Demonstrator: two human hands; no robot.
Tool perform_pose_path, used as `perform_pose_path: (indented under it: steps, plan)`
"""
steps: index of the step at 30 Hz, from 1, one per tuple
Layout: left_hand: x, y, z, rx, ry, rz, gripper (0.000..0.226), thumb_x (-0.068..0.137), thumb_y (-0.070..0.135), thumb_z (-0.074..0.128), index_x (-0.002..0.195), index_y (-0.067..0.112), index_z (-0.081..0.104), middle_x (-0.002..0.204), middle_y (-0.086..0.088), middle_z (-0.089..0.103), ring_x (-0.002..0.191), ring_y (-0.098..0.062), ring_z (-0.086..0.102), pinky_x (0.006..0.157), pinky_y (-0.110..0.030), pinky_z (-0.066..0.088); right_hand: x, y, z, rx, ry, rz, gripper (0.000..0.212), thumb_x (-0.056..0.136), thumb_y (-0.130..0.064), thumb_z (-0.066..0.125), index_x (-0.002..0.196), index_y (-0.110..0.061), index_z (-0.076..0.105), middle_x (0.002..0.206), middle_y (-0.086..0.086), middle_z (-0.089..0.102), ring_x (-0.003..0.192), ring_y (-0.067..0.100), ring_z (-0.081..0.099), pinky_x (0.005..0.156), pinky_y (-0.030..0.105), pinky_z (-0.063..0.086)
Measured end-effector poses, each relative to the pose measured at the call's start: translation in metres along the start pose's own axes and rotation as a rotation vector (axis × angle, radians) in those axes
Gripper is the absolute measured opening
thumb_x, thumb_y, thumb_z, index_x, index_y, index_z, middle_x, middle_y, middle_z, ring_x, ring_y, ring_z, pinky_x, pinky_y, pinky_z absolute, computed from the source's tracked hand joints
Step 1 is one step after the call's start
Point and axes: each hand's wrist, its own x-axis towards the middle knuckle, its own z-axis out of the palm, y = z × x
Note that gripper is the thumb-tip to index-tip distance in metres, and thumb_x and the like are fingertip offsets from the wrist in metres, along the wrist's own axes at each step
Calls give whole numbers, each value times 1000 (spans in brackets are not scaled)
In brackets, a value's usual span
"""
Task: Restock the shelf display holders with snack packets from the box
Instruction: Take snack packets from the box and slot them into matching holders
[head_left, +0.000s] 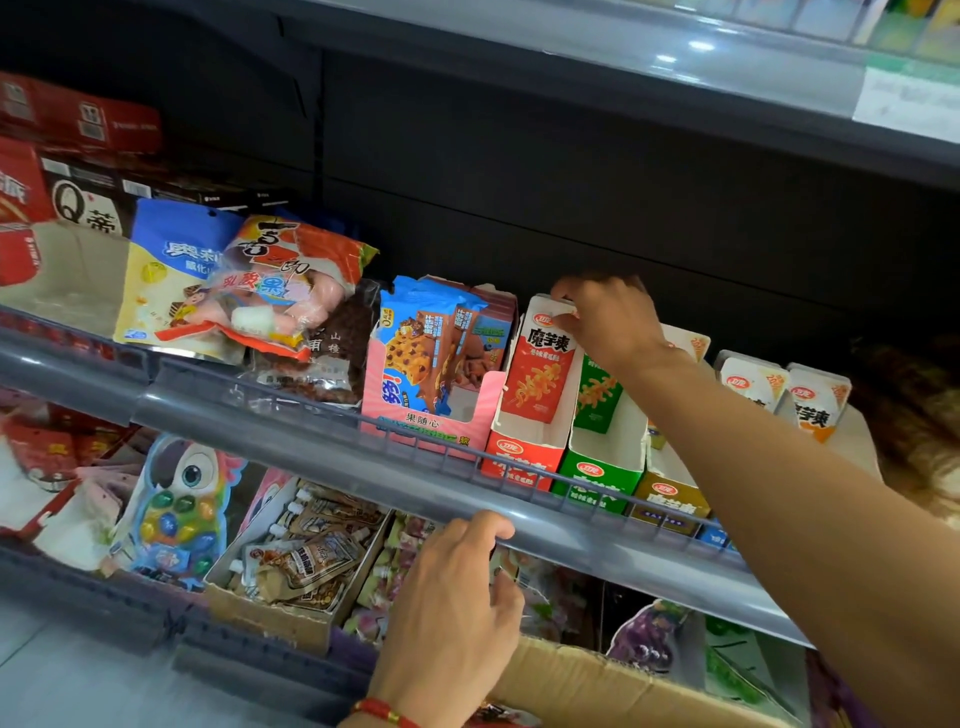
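right hand (610, 322): fingers pinch top of glossy red snack packet (540, 364), upright in red cardboard holder (524, 447) at shelf front | left hand (457, 608): fingers curled over smooth grey shelf rail (311, 447) | brown cardboard box (582, 686) below

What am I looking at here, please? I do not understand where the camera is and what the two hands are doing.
The single picture comes from a camera worn on a person's head, looking down at a shop shelf. The right hand pinches the top of a red snack packet standing in a red display holder. The left hand grips the shelf's grey front rail. Green and yellow holders stand beside the red one. A cardboard box sits below.
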Motion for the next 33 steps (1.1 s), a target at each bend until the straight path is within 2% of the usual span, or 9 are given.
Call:
perform_pose_path:
  steps: [5, 10, 15, 17, 19, 21, 24, 28, 33]
  plan:
    - [0, -3, 2, 44, -6, 0, 34, 99, 30, 56, 131, 38, 47, 122, 19, 54, 115, 1, 50, 103, -21, 46, -13, 1, -8, 25, 32, -35, 40, 96, -33, 69, 132, -20, 62, 131, 6, 65, 122, 29, 59, 106, 46, 41]
    - [-3, -5, 3, 61, -2, -20, 31, 97, 27, 58, 127, 35, 52, 119, 15, 57, 110, -4, 52, 96, -24, 49, -50, -1, -30, 115, 39, -90, 35, 97, -35, 66, 129, -22, 64, 134, 3, 64, 123, 24, 60, 104, 46, 46]
    - [-16, -9, 4, 92, -61, -1, 30, 93, 20, 61, 121, 31, 59, 115, 11, 61, 104, -8, 57, 90, -31, 52, -149, -17, -51, 426, 33, -212, 18, 97, -29, 64, 113, -22, 72, 110, -5, 72, 89, 13, 67, 74, 41, 59]
    - [-25, -13, 4, 130, -107, -2, 30, 94, 20, 62, 121, 31, 58, 118, 12, 60, 107, -9, 58, 93, -32, 52, -203, -21, -44, 483, -167, -252, 14, 96, -29, 63, 106, -25, 71, 100, -10, 72, 83, 7, 66, 74, 35, 58]
    - [-34, -16, 7, 175, -152, -1, 30, 94, 20, 62, 121, 32, 58, 118, 12, 60, 108, -10, 57, 92, -30, 51, -257, -24, -26, 458, -468, -271, 19, 95, -37, 57, 107, -29, 68, 101, -11, 73, 87, 9, 67, 79, 35, 57]
    - [-45, -16, 12, 214, -214, -2, 28, 95, 22, 63, 120, 33, 59, 117, 13, 61, 106, -9, 58, 87, -24, 49, -306, -27, 0, 372, -724, -306, 31, 95, -48, 53, 118, -30, 64, 116, -5, 71, 103, 17, 67, 88, 39, 57]
    - [-61, -17, 25, 309, -351, 12, 28, 96, 30, 60, 123, 39, 57, 124, 17, 60, 112, -8, 57, 98, -31, 48, -354, -39, 34, 327, -953, -283, 43, 97, -47, 58, 135, -29, 55, 134, 3, 62, 122, 28, 60, 94, 41, 54]
    - [-71, -22, 39, 379, -507, 25, 30, 98, 29, 56, 127, 35, 57, 131, 11, 57, 123, -14, 52, 106, -32, 43, -371, -58, 66, 223, -826, -299, 56, 98, -32, 56, 149, -22, 38, 139, 7, 52, 121, 35, 59, 90, 47, 55]
    - [-68, -24, 42, 379, -487, 0, 28, 98, 28, 56, 125, 35, 59, 128, 13, 57, 118, -10, 53, 99, -30, 47, -367, -70, 83, 147, -656, -362, 38, 99, -12, 51, 137, -13, 53, 125, 9, 63, 115, 33, 63, 81, 45, 53]
